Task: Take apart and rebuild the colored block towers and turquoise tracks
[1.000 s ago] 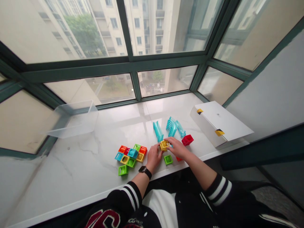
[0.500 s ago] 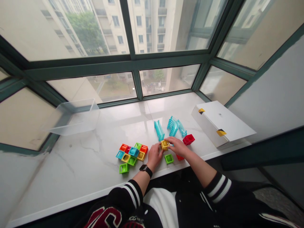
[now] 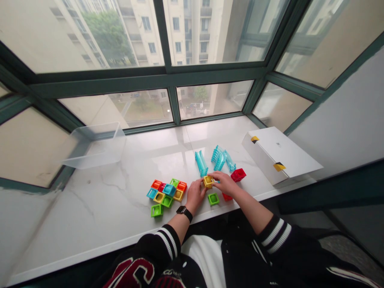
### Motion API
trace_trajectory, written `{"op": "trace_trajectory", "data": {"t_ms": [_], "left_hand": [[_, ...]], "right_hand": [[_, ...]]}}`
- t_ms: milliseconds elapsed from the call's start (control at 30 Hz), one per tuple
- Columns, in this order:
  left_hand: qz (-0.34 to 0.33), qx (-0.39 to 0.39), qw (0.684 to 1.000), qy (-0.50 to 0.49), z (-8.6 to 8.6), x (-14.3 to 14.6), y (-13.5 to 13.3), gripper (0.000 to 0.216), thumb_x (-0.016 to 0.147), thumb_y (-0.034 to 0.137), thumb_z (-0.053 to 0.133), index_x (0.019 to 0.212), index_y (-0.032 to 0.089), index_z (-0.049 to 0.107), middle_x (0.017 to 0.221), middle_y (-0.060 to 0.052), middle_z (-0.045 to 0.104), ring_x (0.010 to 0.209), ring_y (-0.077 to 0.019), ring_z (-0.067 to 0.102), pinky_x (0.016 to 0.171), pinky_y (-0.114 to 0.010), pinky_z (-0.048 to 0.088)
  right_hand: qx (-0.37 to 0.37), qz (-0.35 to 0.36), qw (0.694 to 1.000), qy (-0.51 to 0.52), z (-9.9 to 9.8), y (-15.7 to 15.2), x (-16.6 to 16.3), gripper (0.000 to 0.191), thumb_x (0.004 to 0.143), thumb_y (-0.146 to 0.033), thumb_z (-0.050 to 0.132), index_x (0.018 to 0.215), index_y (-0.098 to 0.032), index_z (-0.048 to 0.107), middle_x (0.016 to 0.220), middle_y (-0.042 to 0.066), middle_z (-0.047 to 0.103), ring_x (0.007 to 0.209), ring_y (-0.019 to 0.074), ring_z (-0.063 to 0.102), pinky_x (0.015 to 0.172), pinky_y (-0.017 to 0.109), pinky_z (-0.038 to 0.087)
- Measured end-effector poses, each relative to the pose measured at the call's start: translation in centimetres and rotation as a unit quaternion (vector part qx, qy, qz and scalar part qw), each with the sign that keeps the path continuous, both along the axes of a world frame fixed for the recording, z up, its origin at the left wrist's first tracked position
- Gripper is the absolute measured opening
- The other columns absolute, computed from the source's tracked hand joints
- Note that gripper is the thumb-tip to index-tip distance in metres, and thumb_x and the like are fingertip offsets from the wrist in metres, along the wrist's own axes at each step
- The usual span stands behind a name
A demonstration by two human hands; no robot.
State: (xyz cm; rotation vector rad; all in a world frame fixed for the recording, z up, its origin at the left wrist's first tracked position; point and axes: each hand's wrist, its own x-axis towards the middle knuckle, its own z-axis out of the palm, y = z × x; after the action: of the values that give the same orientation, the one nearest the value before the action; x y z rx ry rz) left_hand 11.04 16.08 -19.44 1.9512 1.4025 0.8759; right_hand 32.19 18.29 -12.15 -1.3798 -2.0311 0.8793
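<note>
Pinching a yellow block from two sides, just right of the block cluster. With the left hand, grip closed on its near left edge by thumb and fingertips. With the right hand, grip closed over its far right edge. Cannot tell whether lifted or resting on the window ledge.

Looks like the step of turning or fitting this one piece, not yet let go.

Also right of the cluster, close under the hands: a green block and a small red piece, partly hidden. Farther right of the cluster: a red block, teal track pieces behind it, then a white box well apart. Just in front of the cluster: a loose green block. Far left and back from the cluster: a clear tub.

For the next move: keep both pinches steady, stay clear of the green block below, and square up the open face before any release.
</note>
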Motion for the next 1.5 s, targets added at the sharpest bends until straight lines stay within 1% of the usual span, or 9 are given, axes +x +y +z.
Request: {"op": "trace_trajectory", "data": {"t_ms": [200,600,967,1100,1167,1267,1367,1433,1500], "left_hand": [[0.003,-0.003,1.000,-0.004,0.1,0.0,-0.1,0.050,0.093,0.024,0.072,0.141,0.023,0.060,0.126,-0.012,0.072,0.114,-0.0283,0.067,0.099,-0.043,0.053],[-0.002,-0.001,1.000,-0.002,-0.1,-0.1,-0.1,0.051,0.092,0.024,0.072,0.142,0.023,0.059,0.128,-0.012,0.072,0.115,-0.0288,0.066,0.098,-0.044,0.053],[-0.003,-0.003,1.000,-0.021,-0.1,-0.1,-0.1,0.053,0.090,0.023,0.073,0.142,0.023,0.060,0.127,-0.012,0.073,0.114,-0.0286,0.067,0.100,-0.045,0.053],[-0.016,-0.024,0.999,-0.035,0.0,-0.4,-0.1,0.064,0.087,0.017,0.074,0.147,0.023,0.054,0.135,-0.013,0.069,0.114,-0.0274,0.067,0.103,-0.047,0.053],[-0.026,-0.043,0.997,-0.061,0.6,-1.0,-0.6,0.071,0.085,0.015,0.073,0.152,0.023,0.049,0.143,-0.015,0.064,0.114,-0.0259,0.067,0.102,-0.047,0.056],[-0.060,-0.050,0.991,-0.110,2.8,-2.8,-2.5,0.071,0.088,0.017,0.070,0.154,0.024,0.044,0.148,-0.016,0.057,0.118,-0.0240,0.066,0.094,-0.041,0.060],[-0.091,-0.031,0.988,-0.118,5.8,-5.9,-5.3,0.051,0.097,0.026,0.062,0.147,0.028,0.053,0.141,-0.011,0.062,0.113,-0.0212,0.067,0.092,-0.038,0.061],[-0.064,-0.023,0.992,-0.103,7.4,-8.7,-7.2,0.033,0.101,0.031,0.057,0.133,0.026,0.064,0.128,-0.010,0.069,0.096,-0.0184,0.069,0.081,-0.034,0.061],[-0.006,-0.009,0.996,-0.088,8.3,-11.7,-8.7,0.027,0.102,0.034,0.056,0.125,0.025,0.067,0.116,-0.008,0.072,0.083,-0.0167,0.067,0.072,-0.032,0.059]], "right_hand": [[-0.001,-0.003,1.000,0.003,-0.1,0.0,0.1,0.055,0.084,-0.010,0.074,0.135,-0.029,0.072,0.124,0.007,0.071,0.104,0.0232,0.070,0.098,0.041,0.058],[-0.002,-0.005,1.000,-0.002,0.3,-0.3,0.0,0.053,0.086,-0.015,0.073,0.136,-0.028,0.072,0.123,0.008,0.071,0.100,0.0224,0.070,0.097,0.042,0.058],[0.005,-0.006,1.000,-0.007,0.6,-0.6,-0.1,0.055,0.087,-0.012,0.071,0.139,-0.029,0.070,0.130,0.008,0.071,0.113,0.0250,0.070,0.108,0.046,0.054],[0.010,-0.001,1.000,-0.017,0.2,-0.6,0.1,0.055,0.088,-0.012,0.070,0.140,-0.029,0.069,0.134,0.008,0.070,0.118,0.0256,0.069,0.111,0.047,0.052],[0.013,-0.001,1.000,-0.019,-0.1,-0.5,0.2,0.056,0.087,-0.012,0.070,0.141,-0.029,0.068,0.137,0.009,0.069,0.121,0.0257,0.068,0.112,0.048,0.052],[0.022,0.002,1.000,-0.021,-0.6,-0.5,0.2,0.057,0.088,-0.013,0.069,0.142,-0.030,0.066,0.137,0.008,0.069,0.126,0.0262,0.066,0.113,0.048,0.051],[0.023,0.004,0.999,-0.027,-0.8,-0.6,0.3,0.064,0.088,-0.017,0.071,0.149,-0.031,0.059,0.140,0.009,0.067,0.129,0.0271,0.064,0.114,0.050,0.050],[0.017,0.002,0.999,-0.029,-0.6,-0.8,0.3,0.072,0.087,-0.021,0.073,0.155,-0.031,0.052,0.145,0.010,0.063,0.126,0.0269,0.066,0.112,0.050,0.052],[0.023,-0.002,0.999,-0.029,-0.2,-1.1,0.3,0.076,0.087,-0.026,0.075,0.158,-0.031,0.047,0.149,0.011,0.058,0.126,0.0274,0.065,0.112,0.050,0.052]]}}
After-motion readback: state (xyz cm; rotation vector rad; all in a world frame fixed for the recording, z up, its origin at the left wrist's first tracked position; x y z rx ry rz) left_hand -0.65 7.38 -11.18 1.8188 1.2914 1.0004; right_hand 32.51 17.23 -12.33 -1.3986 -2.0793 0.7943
